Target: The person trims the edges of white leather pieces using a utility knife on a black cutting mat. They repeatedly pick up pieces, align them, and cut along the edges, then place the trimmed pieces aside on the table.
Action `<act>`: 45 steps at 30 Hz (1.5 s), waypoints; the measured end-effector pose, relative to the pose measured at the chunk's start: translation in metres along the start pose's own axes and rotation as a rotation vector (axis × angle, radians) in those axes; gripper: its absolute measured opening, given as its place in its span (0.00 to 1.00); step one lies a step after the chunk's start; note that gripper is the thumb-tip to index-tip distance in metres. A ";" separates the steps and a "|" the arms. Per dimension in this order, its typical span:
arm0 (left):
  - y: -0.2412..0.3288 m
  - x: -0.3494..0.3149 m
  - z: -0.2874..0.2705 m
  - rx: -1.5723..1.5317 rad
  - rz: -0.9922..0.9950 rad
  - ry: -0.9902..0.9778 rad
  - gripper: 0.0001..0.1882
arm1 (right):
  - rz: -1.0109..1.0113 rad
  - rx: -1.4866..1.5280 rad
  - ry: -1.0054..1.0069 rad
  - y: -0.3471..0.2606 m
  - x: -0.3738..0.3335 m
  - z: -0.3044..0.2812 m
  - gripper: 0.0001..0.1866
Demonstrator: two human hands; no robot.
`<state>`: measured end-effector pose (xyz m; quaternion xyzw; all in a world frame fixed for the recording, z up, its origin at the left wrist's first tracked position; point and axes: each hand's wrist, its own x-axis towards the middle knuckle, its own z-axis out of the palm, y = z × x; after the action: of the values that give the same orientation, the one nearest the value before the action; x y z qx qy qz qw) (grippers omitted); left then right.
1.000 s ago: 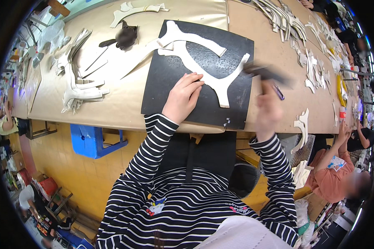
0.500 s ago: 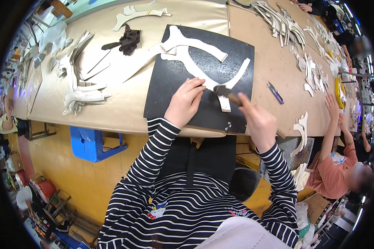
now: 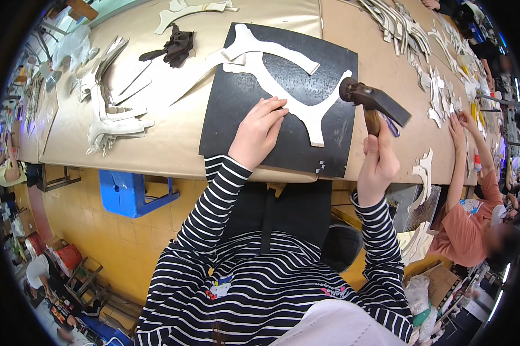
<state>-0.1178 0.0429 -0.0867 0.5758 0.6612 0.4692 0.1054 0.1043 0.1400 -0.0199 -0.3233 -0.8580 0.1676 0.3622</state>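
Observation:
A white, flat, forked cut-out piece point(image 3: 313, 118) lies on a black board point(image 3: 228, 124) in front of me. My left hand point(image 3: 260, 130) rests on its left side with the fingers stretched out together, pressing it down. A hammer point(image 3: 382, 104) with a dark metal head and wooden handle is raised over the board's right edge. The fingers of my right hand point(image 3: 379, 163) are wrapped round its handle. Another white curved piece point(image 3: 277, 51) overlaps the forked one at its upper end.
Stacked white pieces point(image 3: 121, 124) and a crumpled dark cloth point(image 3: 178, 47) lie to the left. More white pieces point(image 3: 393, 26) are spread at the far right. A blue stool point(image 3: 124, 193) stands below the table. A co-worker in an orange shirt point(image 3: 465, 230) reaches onto the table at right.
My right hand has lifted the hammer off the forked piece and swung it up and to the right. My left hand stays on the piece.

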 end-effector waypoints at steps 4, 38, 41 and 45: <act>0.003 0.002 0.001 0.026 -0.014 -0.002 0.12 | -0.007 -0.308 -0.427 0.000 0.000 0.007 0.19; 0.123 0.067 -0.036 -1.034 -0.367 -0.076 0.10 | 0.207 -0.304 0.031 0.165 -0.019 0.002 0.10; 0.138 0.061 -0.038 -1.191 -0.547 -0.002 0.10 | 0.396 -0.195 0.187 0.130 -0.012 0.005 0.10; 0.148 0.042 -0.032 -1.216 -0.682 0.011 0.10 | 0.723 0.872 0.100 0.037 -0.014 -0.018 0.11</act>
<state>-0.0548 0.0482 0.0573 0.1725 0.4256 0.6998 0.5472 0.1410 0.1592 -0.0339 -0.4246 -0.5261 0.6040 0.4221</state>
